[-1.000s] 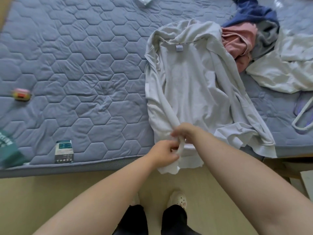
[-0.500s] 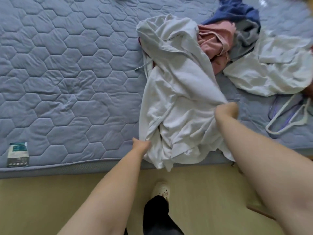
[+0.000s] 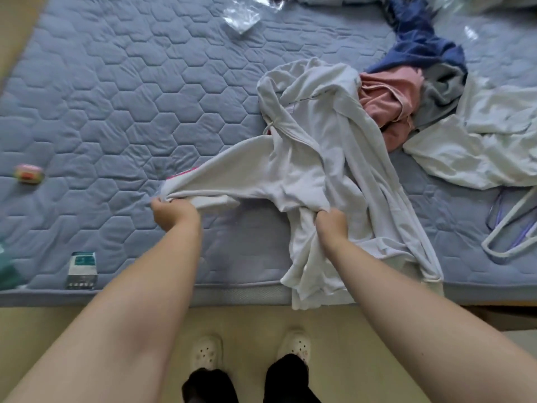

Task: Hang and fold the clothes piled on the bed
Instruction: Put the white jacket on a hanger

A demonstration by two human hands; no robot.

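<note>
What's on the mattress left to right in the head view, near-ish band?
Small pink object → small box → left hand gripping the white garment's sleeve → right hand gripping its body → hangers.

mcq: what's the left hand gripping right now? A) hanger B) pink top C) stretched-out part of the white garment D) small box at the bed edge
C: the left hand grips the end of the white garment, pulled out to the left, while the right hand grips its bunched middle.
</note>
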